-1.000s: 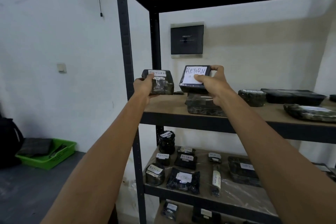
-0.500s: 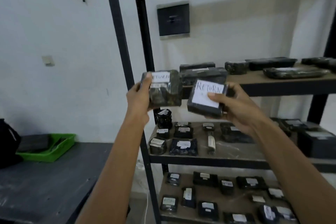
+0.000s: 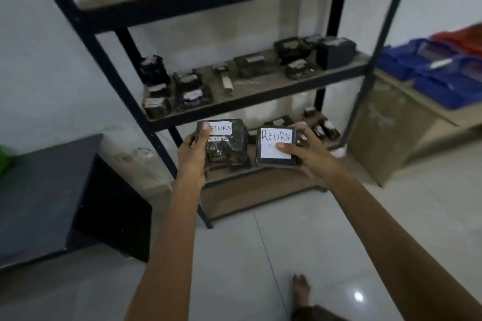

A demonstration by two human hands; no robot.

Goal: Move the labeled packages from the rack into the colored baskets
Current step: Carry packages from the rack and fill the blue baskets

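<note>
The dark metal rack (image 3: 208, 5) stands against the wall, its shelves crowded with small labeled packages. A dark counter (image 3: 39, 195) sits to its left, with a scrap of green basket (image 3: 3, 161) at the far left edge. On the pale counter (image 3: 427, 112) to the right lie blue baskets (image 3: 438, 78), with a red basket (image 3: 464, 34) behind them. In front of the lowest shelf, clear of it, the left hand (image 3: 193, 159) grips a lumpy wrapped package (image 3: 227, 146) marked RETURN. Just beside it, the right hand (image 3: 310, 161) clasps a flat package (image 3: 276, 146) with the same label. A bare foot (image 3: 301, 289) rests on the tiled floor.
</note>
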